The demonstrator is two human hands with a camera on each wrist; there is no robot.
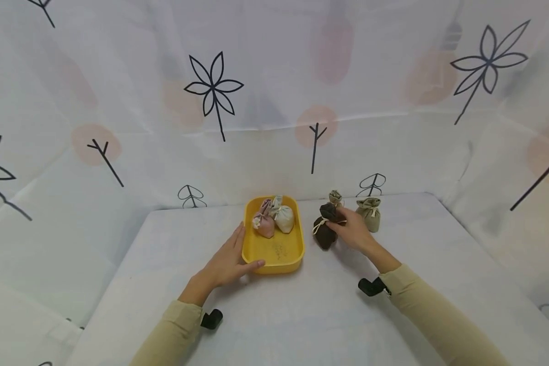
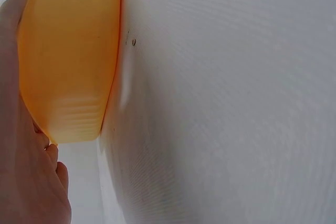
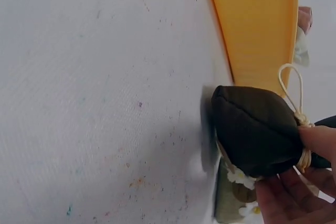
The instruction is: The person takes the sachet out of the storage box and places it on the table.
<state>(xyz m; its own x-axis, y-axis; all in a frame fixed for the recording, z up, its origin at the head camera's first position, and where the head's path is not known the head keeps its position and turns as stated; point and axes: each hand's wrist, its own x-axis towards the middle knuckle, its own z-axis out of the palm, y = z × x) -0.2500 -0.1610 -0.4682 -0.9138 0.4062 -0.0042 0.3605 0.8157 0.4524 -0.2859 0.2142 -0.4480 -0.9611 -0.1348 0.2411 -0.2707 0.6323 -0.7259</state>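
My left hand (image 1: 229,258) rests against the near left corner of a yellow plastic tray (image 1: 278,268). Its fingers lie straight along the left side, and the thumb reaches across the front rim. Inside the tray sit a pink drawstring pouch (image 1: 265,226) and a white drawstring pouch (image 1: 284,219). Right of the tray, my right hand (image 1: 353,230) pinches a dark brown drawstring pouch (image 3: 257,129) at its tied neck. The pouch hangs tilted, close to the tabletop; a cream cord (image 3: 300,90) loops from its neck.
An olive pouch (image 1: 370,216) stands right of my right hand. Another greenish pouch (image 1: 335,197) is partly hidden behind the dark one. The white tabletop (image 1: 274,320) ends at a patterned cloth backdrop (image 1: 265,168).
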